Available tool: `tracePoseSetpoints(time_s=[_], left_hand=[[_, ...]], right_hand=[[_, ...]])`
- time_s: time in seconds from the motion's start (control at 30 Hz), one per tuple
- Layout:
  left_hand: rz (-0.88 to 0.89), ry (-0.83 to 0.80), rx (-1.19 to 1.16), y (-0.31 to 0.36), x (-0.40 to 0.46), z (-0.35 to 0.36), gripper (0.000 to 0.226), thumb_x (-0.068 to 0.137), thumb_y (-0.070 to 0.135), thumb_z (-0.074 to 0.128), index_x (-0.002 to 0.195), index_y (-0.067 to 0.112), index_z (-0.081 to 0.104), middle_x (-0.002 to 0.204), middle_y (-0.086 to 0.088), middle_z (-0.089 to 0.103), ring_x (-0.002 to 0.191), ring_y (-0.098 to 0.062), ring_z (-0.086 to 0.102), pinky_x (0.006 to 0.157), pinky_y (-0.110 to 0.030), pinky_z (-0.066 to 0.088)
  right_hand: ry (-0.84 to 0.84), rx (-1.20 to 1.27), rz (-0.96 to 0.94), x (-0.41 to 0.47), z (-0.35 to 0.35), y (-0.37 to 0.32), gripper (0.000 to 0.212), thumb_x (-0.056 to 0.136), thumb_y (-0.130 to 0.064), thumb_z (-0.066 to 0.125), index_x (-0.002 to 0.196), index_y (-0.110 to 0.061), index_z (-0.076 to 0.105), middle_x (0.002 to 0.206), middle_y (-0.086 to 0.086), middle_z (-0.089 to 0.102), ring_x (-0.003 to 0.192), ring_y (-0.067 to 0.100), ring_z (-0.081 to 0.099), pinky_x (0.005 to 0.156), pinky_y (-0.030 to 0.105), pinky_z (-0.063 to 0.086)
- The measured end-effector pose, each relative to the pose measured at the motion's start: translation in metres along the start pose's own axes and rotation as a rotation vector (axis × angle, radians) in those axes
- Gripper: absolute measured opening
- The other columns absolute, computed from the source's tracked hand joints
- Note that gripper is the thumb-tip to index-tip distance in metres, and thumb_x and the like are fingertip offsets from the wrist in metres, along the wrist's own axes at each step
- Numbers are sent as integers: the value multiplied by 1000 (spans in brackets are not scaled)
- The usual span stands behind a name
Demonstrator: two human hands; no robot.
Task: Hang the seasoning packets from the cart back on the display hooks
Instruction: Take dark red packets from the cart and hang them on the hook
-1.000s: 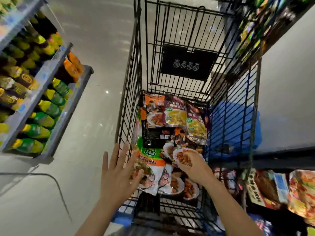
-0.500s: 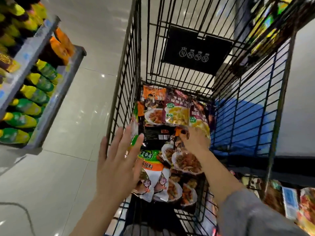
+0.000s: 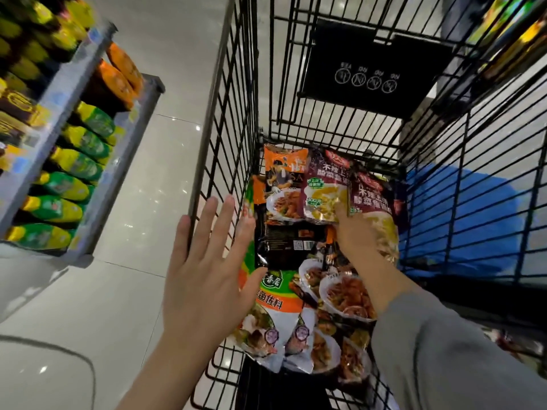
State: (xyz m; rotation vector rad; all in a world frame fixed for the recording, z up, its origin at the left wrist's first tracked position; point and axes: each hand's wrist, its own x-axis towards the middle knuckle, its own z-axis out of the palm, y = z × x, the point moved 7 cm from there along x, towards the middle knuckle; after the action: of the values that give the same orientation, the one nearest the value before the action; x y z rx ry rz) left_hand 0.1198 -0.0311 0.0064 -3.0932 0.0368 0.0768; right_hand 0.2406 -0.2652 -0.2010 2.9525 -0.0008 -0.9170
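Observation:
A black wire cart [image 3: 233, 137] holds several seasoning packets. Two maroon packets [image 3: 325, 184] with yellow pictures lie at its far end beside an orange one [image 3: 282, 170]. A green and orange packet [image 3: 278, 297] lies near me. My right hand [image 3: 353, 232] reaches deep into the cart and its fingers lie on the lower edges of the maroon packets; the fingertips are hidden, so the grip is unclear. My left hand [image 3: 207, 270] hovers flat with spread fingers over the cart's left wall, holding nothing.
A shelf unit [image 3: 97, 161] with green, yellow and orange bottles stands to the left across a pale tiled floor [image 3: 139, 226]. A blue object [image 3: 461, 220] lies beyond the cart's right wall. More packaged goods hang at the upper right [image 3: 509, 34].
My right hand has moved from the near packets to the maroon packets at the far end. My head has leaned closer over the cart. My left hand stays spread and has risen slightly.

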Motion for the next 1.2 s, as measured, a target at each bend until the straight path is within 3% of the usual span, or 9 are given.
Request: tracePoseSetpoints(time_s=[0.13, 0.43, 0.6, 0.7, 0.77, 0.87, 1.0, 1.1, 1.2], left_hand=[[9, 5, -18, 1, 0, -1, 65, 80, 56, 47, 134, 21, 50, 150, -10, 31, 142, -26, 18, 115, -50, 11], [9, -39, -26, 2, 0, -4, 62, 81, 57, 46, 129, 21, 55, 148, -11, 35, 142, -26, 21, 116, -50, 6], [56, -58, -8, 6, -3, -4, 58, 83, 53, 43, 128, 19, 56, 147, -11, 37, 141, -27, 23, 115, -53, 4], [75, -79, 28, 7, -6, 0, 57, 84, 54, 40, 127, 20, 57, 147, -11, 37, 141, -26, 24, 114, -56, 2], [87, -87, 35, 8, -6, 0, 55, 84, 53, 40, 126, 21, 58, 147, -10, 38, 141, -26, 25, 114, -56, -1], [90, -95, 51, 9, -5, -1, 53, 85, 52, 39, 124, 22, 59, 146, -9, 40, 140, -25, 27, 114, -56, -4], [105, -123, 61, 8, -7, 0, 49, 83, 49, 41, 116, 20, 64, 137, -11, 50, 135, -28, 36, 113, -59, -1], [121, -109, 39, 8, -7, 0, 44, 84, 46, 45, 112, 19, 65, 132, -10, 55, 131, -28, 41, 112, -60, 3], [119, -84, 39, 9, -6, -1, 43, 84, 45, 48, 114, 20, 64, 130, -7, 57, 129, -27, 45, 112, -61, 5]], right_hand=[[57, -193, -109, -2, -14, -9, 48, 89, 0, 41, 135, -9, 30, 97, 12, 61, 81, 28, 61, 55, 31, 42], [56, -40, -188, -83, -6, -40, 21, 94, -6, 37, 109, -9, 52, 99, 8, 66, 87, 26, 64, 68, 33, 47], [-11, 71, -191, -158, 47, -79, 12, 83, -16, 57, 90, -11, 64, 69, -2, 61, 58, 10, 55, 54, 24, 41], [-81, -82, -181, -188, 84, -93, 26, 83, -10, 52, 107, -12, 61, 98, 16, 64, 89, 29, 61, 80, 48, 47], [-111, -65, -207, -189, 95, -95, 41, 88, -7, 42, 128, -9, 46, 121, 25, 53, 108, 38, 53, 85, 47, 46], [-147, 55, -291, -182, 75, -90, 43, 91, -13, 41, 134, -12, 38, 117, 21, 55, 102, 34, 56, 75, 36, 46], [-340, 547, -193, -160, 49, -55, 32, 95, -29, 46, 123, -13, 48, 111, 9, 62, 89, 25, 60, 67, 31, 44], [-138, 543, -99, -121, 21, -16, 40, 94, -29, 50, 130, -13, 46, 128, 9, 54, 112, 28, 53, 88, 38, 47], [-16, 442, -94, -71, 5, 9, 46, 91, -29, 55, 132, -13, 43, 128, 13, 50, 118, 34, 48, 92, 45, 46]])
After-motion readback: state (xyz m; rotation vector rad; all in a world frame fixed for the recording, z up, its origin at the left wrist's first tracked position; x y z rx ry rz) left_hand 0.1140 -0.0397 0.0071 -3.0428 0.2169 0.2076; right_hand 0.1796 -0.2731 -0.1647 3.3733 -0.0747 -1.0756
